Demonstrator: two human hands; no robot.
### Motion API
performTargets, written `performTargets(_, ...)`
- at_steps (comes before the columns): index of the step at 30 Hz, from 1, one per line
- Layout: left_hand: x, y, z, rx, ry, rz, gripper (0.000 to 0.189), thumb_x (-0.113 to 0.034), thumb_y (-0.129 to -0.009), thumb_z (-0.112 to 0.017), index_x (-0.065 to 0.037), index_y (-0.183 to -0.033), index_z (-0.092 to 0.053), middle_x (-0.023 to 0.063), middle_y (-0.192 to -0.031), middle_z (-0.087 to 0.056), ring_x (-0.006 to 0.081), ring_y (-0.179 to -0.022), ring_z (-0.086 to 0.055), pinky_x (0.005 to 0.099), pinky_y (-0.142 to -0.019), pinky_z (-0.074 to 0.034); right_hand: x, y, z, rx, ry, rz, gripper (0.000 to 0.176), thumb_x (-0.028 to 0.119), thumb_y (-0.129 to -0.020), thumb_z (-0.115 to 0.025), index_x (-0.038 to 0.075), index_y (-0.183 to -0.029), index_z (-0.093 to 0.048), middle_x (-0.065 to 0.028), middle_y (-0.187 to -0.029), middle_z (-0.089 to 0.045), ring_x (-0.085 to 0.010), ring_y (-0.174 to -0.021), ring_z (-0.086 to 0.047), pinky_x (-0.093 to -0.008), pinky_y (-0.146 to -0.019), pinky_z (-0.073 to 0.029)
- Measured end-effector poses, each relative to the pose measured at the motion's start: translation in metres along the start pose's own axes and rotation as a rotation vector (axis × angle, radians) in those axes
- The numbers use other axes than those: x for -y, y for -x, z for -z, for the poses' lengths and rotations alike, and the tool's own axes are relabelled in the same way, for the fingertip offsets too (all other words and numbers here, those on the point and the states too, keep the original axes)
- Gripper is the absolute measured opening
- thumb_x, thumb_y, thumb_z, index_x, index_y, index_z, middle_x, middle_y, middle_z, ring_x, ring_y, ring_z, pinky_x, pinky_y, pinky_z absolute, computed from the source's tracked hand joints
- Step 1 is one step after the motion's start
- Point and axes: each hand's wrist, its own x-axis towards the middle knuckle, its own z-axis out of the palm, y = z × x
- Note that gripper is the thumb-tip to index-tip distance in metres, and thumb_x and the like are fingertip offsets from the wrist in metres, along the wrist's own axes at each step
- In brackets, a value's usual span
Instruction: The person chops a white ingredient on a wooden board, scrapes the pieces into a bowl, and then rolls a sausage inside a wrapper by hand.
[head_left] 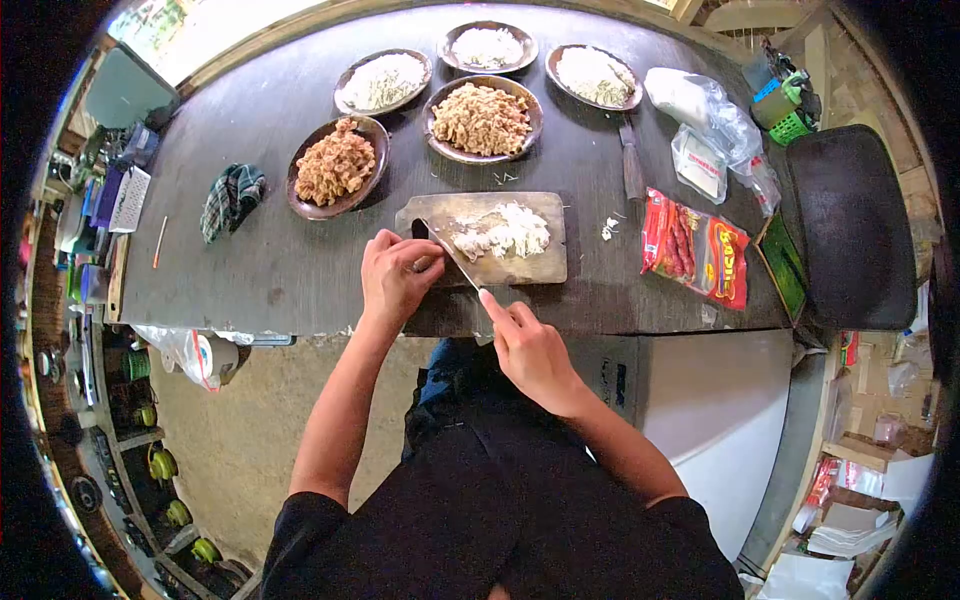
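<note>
My right hand (533, 352) grips a knife (456, 257), its index finger stretched along the blade's back. The blade slants up and left over a wooden cutting board (545, 271). My left hand (403, 273) lies at the board's lower left corner, fingers curled in beside the blade; what they pinch, if anything, is hidden. To the right of the blade, a pile of finely chopped pale food (514, 232) spreads over the board. A dark hole shows at the board's left end, near the knife tip.
Beyond the board stand brown plates of fried pieces (481, 118), (335, 163) and three plates of pale shreds, one at back centre (487, 47). On the right lie a red sausage packet (695, 248), plastic bags (705, 115) and a dark brush-like tool (631, 160). A checked cloth (233, 201) lies left.
</note>
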Motion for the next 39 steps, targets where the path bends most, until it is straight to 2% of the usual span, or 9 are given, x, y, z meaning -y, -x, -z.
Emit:
performTargets(8,-0.007,0.0,0.005,-0.001,0.009,0.067,0.013,-0.021,-0.073,-0.083,-0.017,-0.086,-0.079,-0.0038,-0.089,-0.077,0.0208,-0.081,-0.058,0.0349,-0.079,-0.044,-0.003,-0.004,-0.002,-0.018,-0.006,0.019,0.057,0.006,-0.092,-0.063,0.009,-0.148,-0.05,-0.0167,-0.094,-0.059,-0.0381,-0.07,-0.067,-0.0476,-0.062,-0.058)
performTargets(10,-0.006,0.0,0.004,0.012,-0.011,0.048,0.015,-0.017,-0.072,-0.085,-0.016,-0.086,-0.08,-0.0038,-0.09,-0.077,0.021,-0.081,-0.06,0.0363,-0.081,-0.048,-0.003,0.003,0.003,-0.006,-0.031,0.007,0.056,0.006,-0.093,-0.063,0.009,-0.148,-0.051,-0.0166,-0.093,-0.059,-0.0381,-0.07,-0.067,-0.0475,-0.062,-0.058)
performTargets(13,-0.003,0.0,0.003,0.004,0.016,0.018,0.014,-0.021,-0.073,-0.083,-0.017,-0.086,-0.079,-0.0034,-0.088,-0.077,0.0216,-0.081,-0.058,0.0354,-0.08,-0.045,0.0,0.009,0.007,0.006,-0.012,0.029,0.057,0.007,-0.093,-0.063,0.01,-0.148,-0.05,-0.0164,-0.093,-0.059,-0.0379,-0.07,-0.067,-0.047,-0.062,-0.058)
performTargets(19,-0.002,0.0,0.002,-0.001,0.009,0.006,0.014,-0.021,-0.073,-0.083,-0.016,-0.086,-0.079,-0.0038,-0.089,-0.078,0.0213,-0.081,-0.058,0.0356,-0.081,-0.045,-0.002,0.001,-0.003,-0.007,0.005,0.02,0.058,0.003,-0.093,-0.062,0.011,-0.149,-0.05,-0.0147,-0.09,-0.061,-0.0355,-0.071,-0.066,-0.0447,-0.06,-0.057)
performTargets(26,-0.007,-0.001,0.003,-0.008,-0.025,-0.008,0.012,-0.022,-0.074,-0.082,-0.017,-0.085,-0.08,-0.0056,-0.091,-0.078,0.0196,-0.082,-0.059,0.0352,-0.081,-0.046,-0.002,-0.008,-0.003,-0.007,0.052,0.017,0.056,0.006,-0.093,-0.062,0.008,-0.148,-0.05,-0.0156,-0.091,-0.059,-0.0368,-0.07,-0.067,-0.0458,-0.062,-0.058)
performTargets(31,-0.004,-0.002,0.005,0.011,0.01,-0.013,0.012,-0.021,-0.075,-0.082,-0.017,-0.086,-0.08,-0.007,-0.095,-0.078,0.0206,-0.085,-0.059,0.0353,-0.084,-0.047,-0.001,0.002,0.011,-0.033,-0.051,0.0,0.053,0.002,-0.093,-0.062,0.008,-0.145,-0.055,-0.0169,-0.09,-0.06,-0.038,-0.071,-0.065,-0.0472,-0.06,-0.054)
performTargets(39,0.001,-0.001,0.002,0.008,0.033,0.002,0.013,-0.021,-0.075,-0.083,-0.017,-0.087,-0.08,-0.0046,-0.092,-0.078,0.0213,-0.084,-0.059,0.0354,-0.085,-0.047,-0.002,-0.003,0.001,-0.009,-0.041,0.03,0.053,0.007,-0.094,-0.061,0.009,-0.146,-0.052,-0.0159,-0.09,-0.059,-0.0378,-0.068,-0.066,-0.0474,-0.061,-0.057)
